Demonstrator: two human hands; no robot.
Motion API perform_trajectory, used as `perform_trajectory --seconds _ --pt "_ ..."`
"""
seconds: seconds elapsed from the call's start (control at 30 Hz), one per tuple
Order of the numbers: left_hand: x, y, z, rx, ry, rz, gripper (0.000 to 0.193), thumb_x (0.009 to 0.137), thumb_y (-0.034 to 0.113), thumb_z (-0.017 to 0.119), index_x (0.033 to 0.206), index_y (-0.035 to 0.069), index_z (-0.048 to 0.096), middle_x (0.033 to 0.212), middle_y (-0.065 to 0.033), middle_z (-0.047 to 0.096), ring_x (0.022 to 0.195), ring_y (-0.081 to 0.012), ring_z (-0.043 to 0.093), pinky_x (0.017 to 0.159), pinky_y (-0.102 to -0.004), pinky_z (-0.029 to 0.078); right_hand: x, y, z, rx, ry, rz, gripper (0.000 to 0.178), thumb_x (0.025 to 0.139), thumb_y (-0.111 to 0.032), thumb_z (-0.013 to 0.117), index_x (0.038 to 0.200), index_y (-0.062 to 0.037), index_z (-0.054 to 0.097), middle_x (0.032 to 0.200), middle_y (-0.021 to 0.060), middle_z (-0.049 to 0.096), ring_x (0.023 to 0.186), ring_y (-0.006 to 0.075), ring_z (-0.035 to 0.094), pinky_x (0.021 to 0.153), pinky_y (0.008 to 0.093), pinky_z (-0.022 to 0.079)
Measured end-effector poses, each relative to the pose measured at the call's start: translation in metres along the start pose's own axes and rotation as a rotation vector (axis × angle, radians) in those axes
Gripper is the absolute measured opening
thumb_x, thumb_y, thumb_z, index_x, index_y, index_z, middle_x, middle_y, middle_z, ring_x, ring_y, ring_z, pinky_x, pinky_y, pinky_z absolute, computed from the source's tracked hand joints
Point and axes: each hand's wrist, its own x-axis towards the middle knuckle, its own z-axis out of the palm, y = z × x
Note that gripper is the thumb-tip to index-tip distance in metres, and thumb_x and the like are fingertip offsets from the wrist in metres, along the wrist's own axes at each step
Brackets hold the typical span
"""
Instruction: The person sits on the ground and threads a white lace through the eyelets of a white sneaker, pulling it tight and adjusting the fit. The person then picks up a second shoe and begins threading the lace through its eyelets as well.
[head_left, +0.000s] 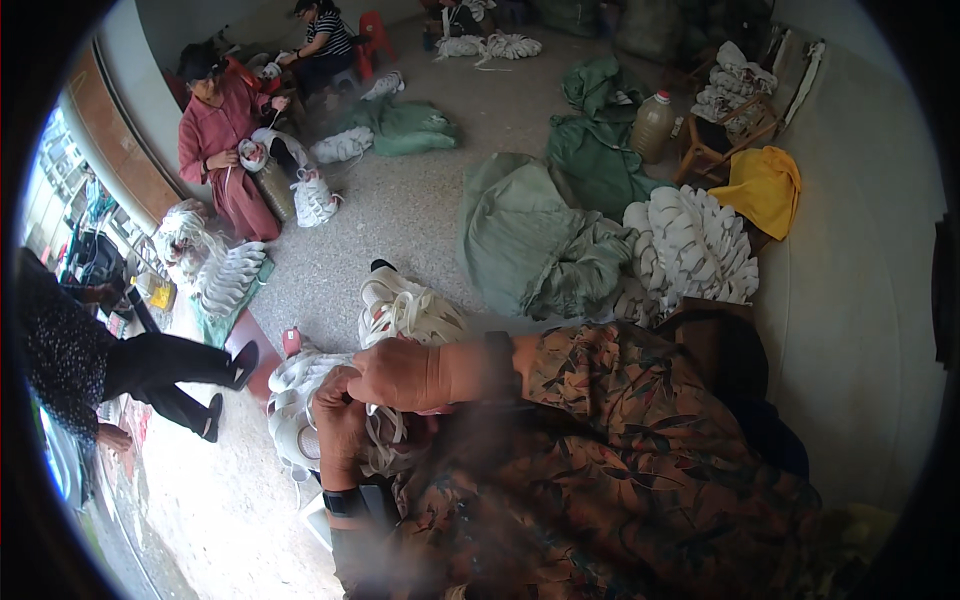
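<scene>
My right hand (398, 370) comes in from the right, a dark strap at its wrist, its fingers closed in a pinch. Meeting it at the fingertips, my left hand (338, 415) is also closed, with a black band on the wrist. White shoelaces (388, 425) loop just below the two hands, over a partly hidden shoe against my patterned clothing. The fingers cover the exact grip on the lace. Close beyond my hands stands a white and beige sneaker (405, 308). More white shoes (292, 415) lie beside my left hand.
Ahead on the right are a pale green sack (535, 235) and a pile of white shoes (695, 245). A yellow cloth (762, 190) and a large jug (654, 128) stand farther back. A seated co-worker (225, 140) handles a shoe; another person (120, 360) is at the left.
</scene>
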Motion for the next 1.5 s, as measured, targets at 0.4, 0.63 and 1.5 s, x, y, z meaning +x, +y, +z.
perform_trajectory --seconds 0.4,0.63,1.5 --pt "-0.007 0.017 0.007 -0.183 0.043 -0.097 0.016 0.075 -0.006 0.059 0.089 0.001 0.065 0.085 -0.0014 0.064 0.082 -0.0085 0.056 0.076 -0.0238 0.045 0.005 -0.013 -0.002 -0.189 0.055 -0.143 0.012 0.069 -0.011 0.057 0.069 0.0002 0.059 0.075 0.0133 0.061 0.075 0.023 0.061 0.058 0.0335 0.053" --pt "-0.005 -0.009 0.006 -0.074 0.137 -0.017 0.015 0.076 -0.002 0.062 0.089 0.001 0.068 0.08 -0.0006 0.066 0.073 -0.0059 0.056 0.07 -0.0226 0.046 0.008 -0.011 0.007 -0.327 -0.032 0.022 0.018 0.07 -0.01 0.06 0.083 0.0001 0.053 0.077 0.0134 0.057 0.066 0.0255 0.061 0.058 0.0324 0.053" --pt "0.002 -0.002 -0.017 -0.217 -0.223 0.024 0.019 0.077 -0.005 0.061 0.095 0.0 0.064 0.092 -0.0031 0.065 0.087 -0.0117 0.059 0.081 -0.0259 0.046 -0.003 -0.016 -0.012 -0.339 0.006 -0.044 0.011 0.063 -0.006 0.057 0.067 -0.0051 0.047 0.065 0.01 0.046 0.057 0.0266 0.052 0.051 0.0387 0.042"
